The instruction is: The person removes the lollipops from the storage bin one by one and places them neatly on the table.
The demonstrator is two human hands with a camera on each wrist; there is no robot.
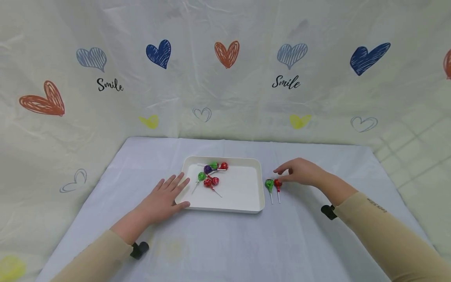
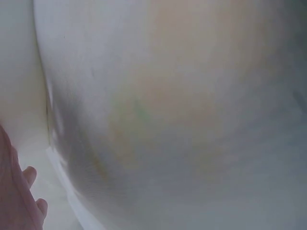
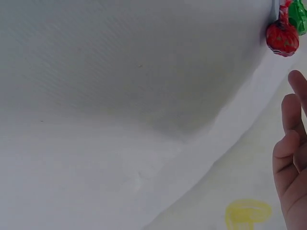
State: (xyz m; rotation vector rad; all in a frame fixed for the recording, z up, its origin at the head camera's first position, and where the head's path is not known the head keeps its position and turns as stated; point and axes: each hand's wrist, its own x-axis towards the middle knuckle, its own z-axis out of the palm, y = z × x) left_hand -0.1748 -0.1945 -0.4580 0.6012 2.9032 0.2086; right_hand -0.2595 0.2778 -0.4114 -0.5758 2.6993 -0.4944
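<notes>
My left hand [image 1: 163, 199] rests with spread fingers at the left rim of a white tray [image 1: 239, 192]; part of it shows at the lower left of the left wrist view. Inside the tray's left half lie several wrapped lollipops, among them a purple one [image 1: 208, 169] and a green one [image 1: 201, 176]. Right of the tray, a green lollipop [image 1: 269, 184] and a red lollipop [image 1: 278, 183] lie side by side on the table, sticks toward me. Just beyond them hovers my right hand [image 1: 301, 172], fingers loosely bent, thumb close to the red candy. In the right wrist view nothing sits between its fingers.
A white cloth [image 1: 225, 243] covers the table. Behind it hangs a pale sheet [image 1: 246, 102] printed with hearts and the word Smile. Black wrist cameras stick out below the left sleeve [image 1: 98, 254] and the right sleeve [image 1: 380, 231].
</notes>
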